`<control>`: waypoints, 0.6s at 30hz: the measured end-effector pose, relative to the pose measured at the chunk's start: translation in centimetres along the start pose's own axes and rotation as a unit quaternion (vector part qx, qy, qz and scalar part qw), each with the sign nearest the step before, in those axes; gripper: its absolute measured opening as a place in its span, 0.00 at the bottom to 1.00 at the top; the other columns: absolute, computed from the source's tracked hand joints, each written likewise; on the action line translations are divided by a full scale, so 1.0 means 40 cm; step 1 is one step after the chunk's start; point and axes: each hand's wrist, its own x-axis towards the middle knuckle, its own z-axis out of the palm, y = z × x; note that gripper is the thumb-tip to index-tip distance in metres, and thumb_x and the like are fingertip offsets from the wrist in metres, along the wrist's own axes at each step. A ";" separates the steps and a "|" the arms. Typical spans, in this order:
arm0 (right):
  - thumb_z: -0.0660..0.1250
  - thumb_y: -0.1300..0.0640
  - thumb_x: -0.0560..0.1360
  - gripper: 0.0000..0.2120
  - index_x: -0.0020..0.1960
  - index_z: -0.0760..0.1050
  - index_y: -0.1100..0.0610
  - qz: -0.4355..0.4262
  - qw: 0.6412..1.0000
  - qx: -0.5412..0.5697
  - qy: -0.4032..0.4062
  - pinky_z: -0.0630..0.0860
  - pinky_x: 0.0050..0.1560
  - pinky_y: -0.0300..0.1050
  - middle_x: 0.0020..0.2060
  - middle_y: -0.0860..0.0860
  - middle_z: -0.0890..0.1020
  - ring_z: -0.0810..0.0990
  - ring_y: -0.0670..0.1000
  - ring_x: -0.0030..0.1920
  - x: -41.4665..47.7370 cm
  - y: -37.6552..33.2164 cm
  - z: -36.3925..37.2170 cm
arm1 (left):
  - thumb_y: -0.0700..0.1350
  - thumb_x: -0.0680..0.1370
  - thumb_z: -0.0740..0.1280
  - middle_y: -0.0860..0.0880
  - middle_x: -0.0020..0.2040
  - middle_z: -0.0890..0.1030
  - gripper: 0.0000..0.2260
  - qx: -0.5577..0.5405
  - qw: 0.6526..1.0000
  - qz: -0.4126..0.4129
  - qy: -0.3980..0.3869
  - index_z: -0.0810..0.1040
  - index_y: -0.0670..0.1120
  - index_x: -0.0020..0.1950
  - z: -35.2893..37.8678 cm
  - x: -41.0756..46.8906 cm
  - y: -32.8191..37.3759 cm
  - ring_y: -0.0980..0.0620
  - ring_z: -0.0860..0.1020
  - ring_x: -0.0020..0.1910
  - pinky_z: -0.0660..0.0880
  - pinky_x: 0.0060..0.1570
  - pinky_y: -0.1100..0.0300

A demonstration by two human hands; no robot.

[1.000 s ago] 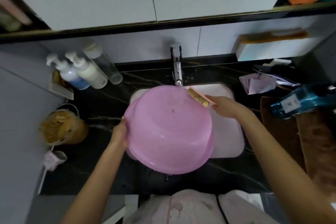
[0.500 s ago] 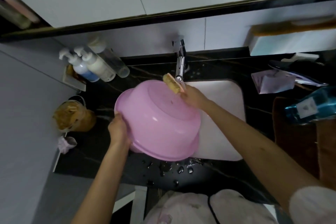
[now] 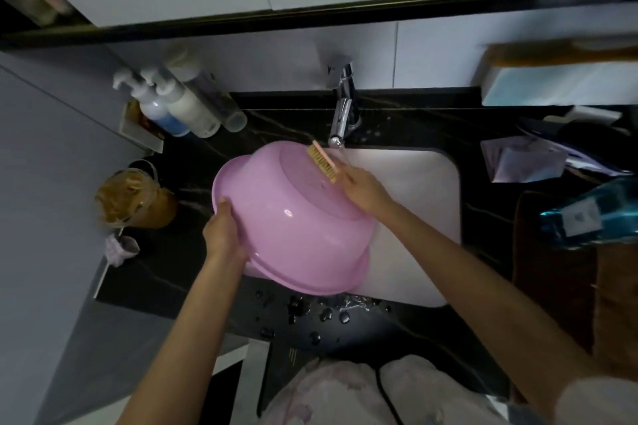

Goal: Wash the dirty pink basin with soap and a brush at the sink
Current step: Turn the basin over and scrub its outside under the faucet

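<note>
The basin (image 3: 293, 228) is held inverted and tilted over the left part of the sink (image 3: 421, 203), with its underside facing up and toward the person. Its near rim overhangs the wet counter (image 3: 310, 324).

Left hand (image 3: 224, 231): fingers and thumb are curled round the basin's left rim and support it. How far the fingers reach inside cannot be seen.

Right hand (image 3: 366, 188): fingers are closed round the near end of the brush (image 3: 322, 162). The bristles face left and rest on the far edge of the basin's base, just below the tap (image 3: 340, 121). Water appears to run from the spout beside the brush.

Governing relation: the brush's long axis runs from far-left to near-right, roughly tangent to the base's rim. The unscrubbed surface lies near and left of the right-hand fingers. The right hand is the nearer hand to the work area; the left only steadies.

Judgement: the underside scrub is in progress. A stroke toward the near-left would cover the base, provided the left grip resists the push.
</note>
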 end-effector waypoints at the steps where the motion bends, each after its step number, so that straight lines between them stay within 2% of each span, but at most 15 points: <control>1: 0.54 0.51 0.82 0.18 0.70 0.70 0.49 -0.035 0.999 0.031 -0.006 0.74 0.55 0.48 0.59 0.56 0.80 0.79 0.54 0.55 -0.032 0.009 -0.001 | 0.55 0.79 0.61 0.49 0.50 0.75 0.21 -0.003 1.000 0.003 0.000 0.68 0.45 0.68 0.004 -0.001 0.000 0.48 0.74 0.53 0.70 0.58 0.50; 3: 0.59 0.52 0.80 0.17 0.68 0.70 0.46 -0.089 0.992 0.080 -0.040 0.75 0.54 0.45 0.59 0.49 0.80 0.80 0.48 0.50 -0.104 0.037 -0.004 | 0.54 0.79 0.60 0.49 0.52 0.75 0.21 -0.007 1.000 0.003 0.001 0.67 0.45 0.69 0.007 0.003 0.006 0.48 0.74 0.54 0.70 0.59 0.49; 4: 0.60 0.52 0.80 0.17 0.69 0.68 0.43 -0.085 0.990 0.093 -0.059 0.74 0.53 0.42 0.60 0.46 0.79 0.80 0.47 0.51 -0.138 0.058 -0.015 | 0.53 0.79 0.60 0.48 0.54 0.75 0.21 -0.010 1.000 0.000 -0.001 0.67 0.45 0.69 0.008 0.000 0.008 0.48 0.74 0.55 0.70 0.60 0.49; 5: 0.59 0.50 0.80 0.18 0.69 0.66 0.42 -0.057 0.992 0.093 -0.065 0.73 0.52 0.40 0.60 0.46 0.79 0.79 0.47 0.54 -0.160 0.084 -0.025 | 0.53 0.79 0.60 0.47 0.56 0.75 0.21 -0.007 1.000 -0.002 -0.002 0.66 0.45 0.69 0.010 0.002 0.009 0.48 0.74 0.56 0.69 0.62 0.48; 8: 0.56 0.49 0.81 0.19 0.71 0.62 0.41 0.042 0.998 0.048 -0.028 0.68 0.45 0.35 0.60 0.52 0.79 0.78 0.49 0.57 -0.175 0.132 -0.038 | 0.53 0.80 0.59 0.47 0.58 0.75 0.21 -0.013 1.000 -0.005 -0.006 0.65 0.46 0.70 0.012 -0.006 0.001 0.47 0.74 0.57 0.69 0.64 0.47; 10: 0.56 0.47 0.81 0.19 0.70 0.60 0.37 0.011 0.997 0.069 -0.024 0.73 0.47 0.40 0.60 0.55 0.79 0.79 0.53 0.55 -0.182 0.098 -0.023 | 0.53 0.80 0.58 0.47 0.60 0.74 0.21 -0.008 1.000 0.005 -0.013 0.65 0.45 0.71 0.019 -0.010 0.003 0.47 0.73 0.57 0.68 0.64 0.49; 12: 0.57 0.45 0.79 0.18 0.68 0.60 0.33 -0.043 0.992 0.108 -0.049 0.75 0.55 0.44 0.60 0.55 0.79 0.80 0.53 0.55 -0.197 0.057 -0.001 | 0.52 0.81 0.58 0.46 0.62 0.73 0.21 -0.011 1.000 0.008 -0.006 0.65 0.44 0.71 0.017 -0.009 0.006 0.47 0.73 0.58 0.68 0.63 0.51; 13: 0.57 0.46 0.79 0.18 0.67 0.61 0.33 -0.044 0.992 0.106 -0.059 0.74 0.56 0.44 0.61 0.53 0.79 0.79 0.52 0.54 -0.201 0.058 -0.003 | 0.52 0.81 0.59 0.46 0.62 0.74 0.21 -0.012 1.000 0.007 -0.006 0.65 0.44 0.71 0.013 -0.006 0.007 0.47 0.73 0.58 0.68 0.63 0.51; 15: 0.56 0.49 0.81 0.18 0.69 0.63 0.39 0.010 0.997 0.058 -0.059 0.73 0.54 0.41 0.61 0.53 0.79 0.78 0.50 0.54 -0.182 0.097 -0.032 | 0.52 0.80 0.59 0.46 0.60 0.75 0.21 -0.012 1.000 -0.004 -0.013 0.66 0.44 0.71 0.007 -0.006 0.007 0.47 0.74 0.55 0.70 0.60 0.51; 17: 0.54 0.49 0.82 0.19 0.73 0.63 0.45 0.088 0.995 -0.025 -0.048 0.70 0.55 0.42 0.64 0.57 0.77 0.76 0.55 0.59 -0.150 0.132 -0.058 | 0.52 0.80 0.59 0.46 0.57 0.74 0.20 -0.018 1.000 -0.008 -0.023 0.66 0.44 0.70 0.006 -0.007 0.009 0.47 0.73 0.53 0.70 0.55 0.52; 18: 0.53 0.49 0.82 0.20 0.73 0.62 0.47 0.097 0.993 -0.041 -0.044 0.70 0.56 0.43 0.64 0.57 0.76 0.75 0.56 0.61 -0.140 0.119 -0.055 | 0.52 0.80 0.59 0.47 0.56 0.74 0.20 -0.022 0.999 -0.004 -0.024 0.66 0.44 0.70 0.006 -0.008 0.009 0.47 0.73 0.53 0.70 0.55 0.53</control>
